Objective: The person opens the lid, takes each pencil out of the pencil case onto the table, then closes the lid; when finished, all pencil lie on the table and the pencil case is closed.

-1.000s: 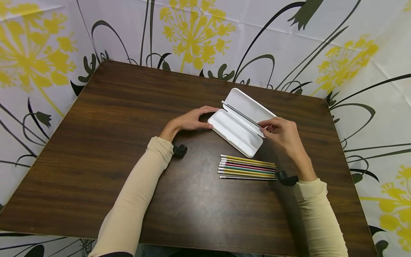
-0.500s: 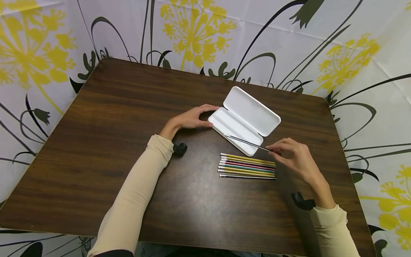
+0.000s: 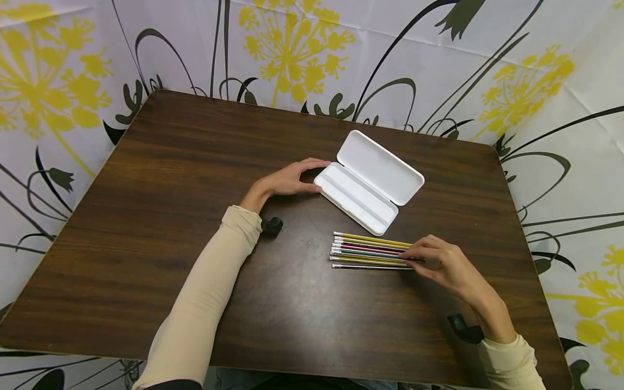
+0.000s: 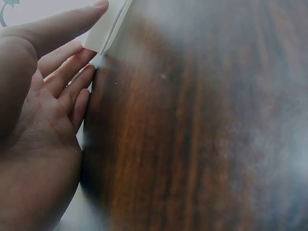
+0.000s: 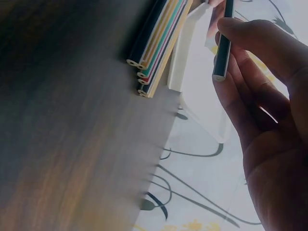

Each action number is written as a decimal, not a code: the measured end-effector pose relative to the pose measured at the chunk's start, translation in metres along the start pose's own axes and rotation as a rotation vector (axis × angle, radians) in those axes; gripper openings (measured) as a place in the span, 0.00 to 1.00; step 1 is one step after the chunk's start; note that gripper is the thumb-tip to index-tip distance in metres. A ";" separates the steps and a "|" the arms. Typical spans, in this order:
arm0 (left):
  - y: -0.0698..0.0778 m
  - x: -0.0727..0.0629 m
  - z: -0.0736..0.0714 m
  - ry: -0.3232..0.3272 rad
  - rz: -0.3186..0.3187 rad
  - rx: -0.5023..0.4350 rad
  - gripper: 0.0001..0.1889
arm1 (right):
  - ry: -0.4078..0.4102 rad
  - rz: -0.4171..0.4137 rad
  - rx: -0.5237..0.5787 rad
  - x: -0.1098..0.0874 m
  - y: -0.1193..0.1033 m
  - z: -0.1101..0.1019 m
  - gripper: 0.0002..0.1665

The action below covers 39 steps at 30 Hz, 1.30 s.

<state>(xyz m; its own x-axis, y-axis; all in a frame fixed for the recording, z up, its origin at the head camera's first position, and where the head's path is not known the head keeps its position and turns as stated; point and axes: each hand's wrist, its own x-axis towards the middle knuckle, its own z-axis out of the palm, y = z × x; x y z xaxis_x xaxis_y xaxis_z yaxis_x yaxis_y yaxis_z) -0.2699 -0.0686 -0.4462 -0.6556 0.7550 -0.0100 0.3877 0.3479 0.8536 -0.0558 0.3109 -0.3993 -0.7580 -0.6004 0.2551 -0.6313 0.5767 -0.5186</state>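
A white hinged pencil case [image 3: 381,169] lies with its lid up on the brown table. My left hand [image 3: 287,180] holds the case's left end, thumb along the front edge and fingertips at the back corner. The left wrist view shows the thumb and fingers either side of that corner. My right hand [image 3: 441,264] pinches a dark pencil [image 5: 222,60] between thumb and fingers, over the right ends of a row of pencils [image 3: 365,242]. These lie side by side in front of the case, yellow, red, green and black, their eraser ends to the left.
The brown table [image 3: 195,141] has a back edge against a white curtain [image 3: 185,21] printed with yellow and dark plants. Bare wood shows left of the case and in front of the pencils. Both forearms reach in from the front edge.
My right hand has carried the dark pencil from the case's hinge area forward, across the tray, to over the pencil row. My left hand has stayed at the case's end.
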 end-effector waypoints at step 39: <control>0.042 -0.014 -0.006 -0.018 -0.013 -0.032 0.35 | 0.152 0.237 -0.089 0.094 0.037 0.021 0.06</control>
<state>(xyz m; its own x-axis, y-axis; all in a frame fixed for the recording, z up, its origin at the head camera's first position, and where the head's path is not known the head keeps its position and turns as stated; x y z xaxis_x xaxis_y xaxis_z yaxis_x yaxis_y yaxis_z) -0.2485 -0.0679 -0.4076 -0.6487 0.7605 -0.0307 0.3578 0.3404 0.8696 -0.1474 0.2643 -0.4115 -0.8979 -0.3571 0.2576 -0.4402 0.7417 -0.5061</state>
